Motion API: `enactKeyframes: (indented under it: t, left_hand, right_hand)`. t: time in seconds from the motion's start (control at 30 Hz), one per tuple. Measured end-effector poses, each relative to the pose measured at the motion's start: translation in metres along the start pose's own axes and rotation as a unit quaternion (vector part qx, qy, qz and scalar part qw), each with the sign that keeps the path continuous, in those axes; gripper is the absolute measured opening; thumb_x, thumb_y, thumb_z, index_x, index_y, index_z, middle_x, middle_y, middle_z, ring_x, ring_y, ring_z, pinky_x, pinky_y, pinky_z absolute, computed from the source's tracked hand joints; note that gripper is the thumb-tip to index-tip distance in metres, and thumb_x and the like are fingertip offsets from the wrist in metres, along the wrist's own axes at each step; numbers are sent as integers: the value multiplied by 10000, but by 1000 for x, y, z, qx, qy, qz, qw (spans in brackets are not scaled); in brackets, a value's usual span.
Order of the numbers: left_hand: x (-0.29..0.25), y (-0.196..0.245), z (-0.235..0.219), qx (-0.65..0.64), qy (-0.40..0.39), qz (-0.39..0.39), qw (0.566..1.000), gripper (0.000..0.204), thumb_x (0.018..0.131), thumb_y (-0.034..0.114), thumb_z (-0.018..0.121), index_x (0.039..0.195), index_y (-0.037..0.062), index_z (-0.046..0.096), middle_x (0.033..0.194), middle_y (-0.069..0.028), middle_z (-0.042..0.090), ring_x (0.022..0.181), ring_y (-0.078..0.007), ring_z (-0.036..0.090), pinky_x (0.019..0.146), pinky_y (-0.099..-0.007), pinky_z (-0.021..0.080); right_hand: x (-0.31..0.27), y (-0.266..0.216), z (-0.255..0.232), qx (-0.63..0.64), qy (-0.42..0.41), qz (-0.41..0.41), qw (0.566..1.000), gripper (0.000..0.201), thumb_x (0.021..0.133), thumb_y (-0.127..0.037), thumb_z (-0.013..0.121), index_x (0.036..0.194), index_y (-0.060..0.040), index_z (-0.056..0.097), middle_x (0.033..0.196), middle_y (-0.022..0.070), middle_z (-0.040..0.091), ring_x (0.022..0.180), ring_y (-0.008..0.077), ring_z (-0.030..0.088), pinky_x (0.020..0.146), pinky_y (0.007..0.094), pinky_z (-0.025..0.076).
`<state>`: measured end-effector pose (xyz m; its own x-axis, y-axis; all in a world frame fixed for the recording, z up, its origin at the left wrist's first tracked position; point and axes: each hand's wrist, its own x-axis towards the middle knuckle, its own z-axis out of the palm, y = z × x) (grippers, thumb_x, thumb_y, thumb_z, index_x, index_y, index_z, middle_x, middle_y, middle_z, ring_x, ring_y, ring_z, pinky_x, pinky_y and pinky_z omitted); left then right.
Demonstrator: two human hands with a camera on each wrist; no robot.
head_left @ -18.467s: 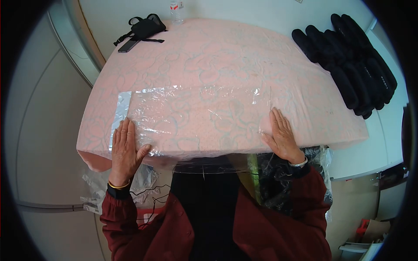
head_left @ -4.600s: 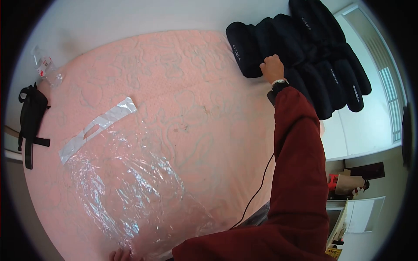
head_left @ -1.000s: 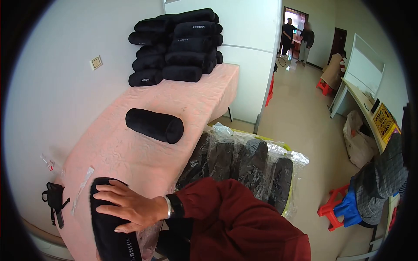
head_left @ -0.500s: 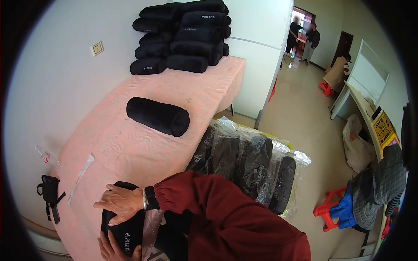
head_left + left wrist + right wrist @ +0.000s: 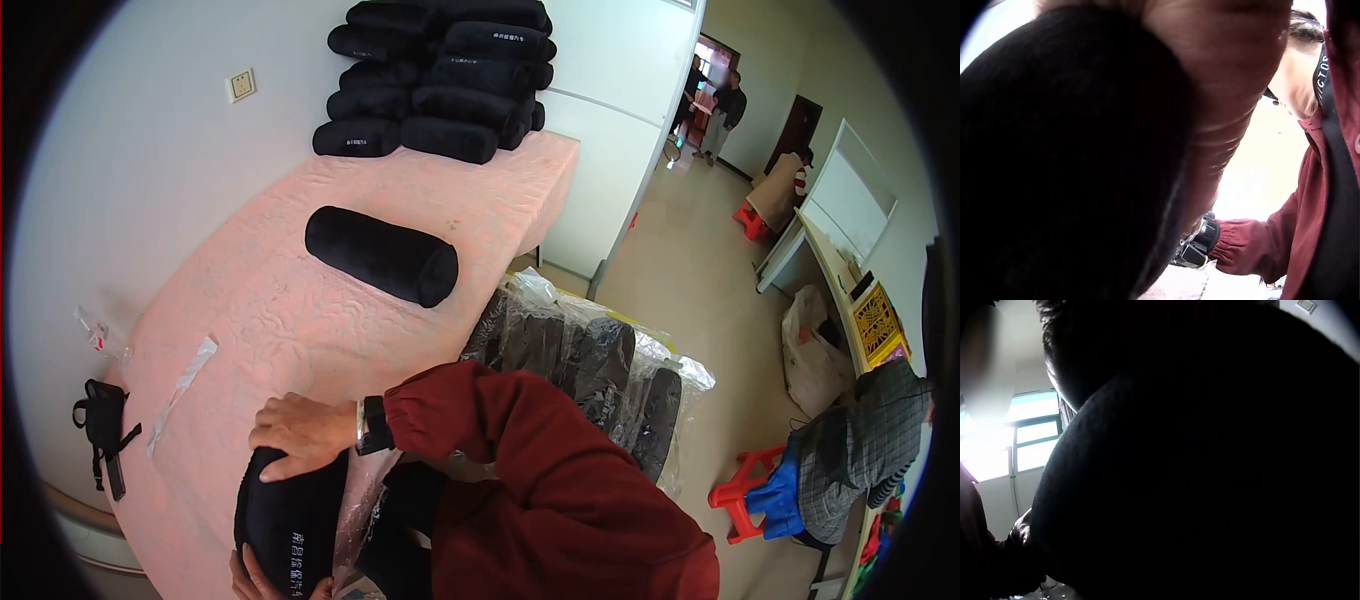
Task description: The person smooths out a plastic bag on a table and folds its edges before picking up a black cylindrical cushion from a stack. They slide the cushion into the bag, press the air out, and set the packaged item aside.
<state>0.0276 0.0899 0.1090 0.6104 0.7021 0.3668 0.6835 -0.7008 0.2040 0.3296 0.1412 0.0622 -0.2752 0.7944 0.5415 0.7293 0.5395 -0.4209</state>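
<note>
A black plush roll pillow [image 5: 290,510] with white lettering lies at the near edge of the pink-covered table [image 5: 240,330]. At its far end, my right hand [image 5: 305,432] grips it with bent fingers. Around its near end my left hand [image 5: 258,580] holds it, fingers on one side and thumb on the other. In the left wrist view the pillow [image 5: 1072,156] fills the left part beside my left palm [image 5: 1229,81]. The dark pillow [image 5: 1197,475] covers most of the right wrist view. Clear plastic [image 5: 362,500] shows along its right side.
Another black pillow [image 5: 380,255] lies mid-table; a pile of them [image 5: 450,90] stands at the far end. Plastic-wrapped pillows [image 5: 590,370] are right of the table. A white strip [image 5: 182,395], black pouch [image 5: 100,420] and clear bottle [image 5: 100,335] are at left. A person sits on a red stool [image 5: 742,495].
The held pillow has come down onto the near table area. My left hand has come into view around its near end, and my right hand has shifted toward its far end.
</note>
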Motion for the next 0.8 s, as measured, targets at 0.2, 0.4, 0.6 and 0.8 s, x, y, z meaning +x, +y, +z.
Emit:
enactKeyframes:
  t: [0.2, 0.4, 0.6, 0.8]
  left_hand:
    - [-8, -12, 11, -84, 44, 15, 995, 1041, 621, 482, 895, 1451, 51, 438, 1368, -275, 477, 1209, -475, 467, 1025, -562, 379]
    - [-23, -30, 19, -194, 59, 3, 979, 1046, 657, 452, 888, 1472, 25, 391, 1397, -263, 445, 1269, -440, 433, 1078, -531, 339]
    - [-38, -28, 7, -374, -15, -117, 920, 1096, 668, 362, 889, 1526, 41, 288, 1505, -235, 339, 1395, -388, 326, 1166, -495, 242]
    - [-49, -37, 23, -388, 6, -123, 913, 1116, 654, 331, 894, 1536, 54, 270, 1538, -225, 312, 1428, -368, 295, 1185, -480, 215]
  right_hand:
    - [-10, 0, -6, 44, -16, 90, 995, 438, 952, -458, 572, 1085, -42, 601, 1037, 187, 585, 942, 368, 575, 808, 459, 471]
    - [-17, 2, 3, 121, 54, 96, 987, 376, 994, -362, 547, 1162, -26, 546, 1100, 221, 580, 1001, 387, 584, 842, 467, 480]
    - [-39, 11, 21, 145, 190, 135, 962, 333, 993, -303, 549, 1119, 6, 535, 1106, 294, 593, 985, 448, 607, 837, 510, 484]
    - [-70, -1, 4, 166, 174, 236, 942, 213, 969, -155, 524, 1067, 34, 503, 1018, 313, 618, 937, 488, 602, 793, 519, 480]
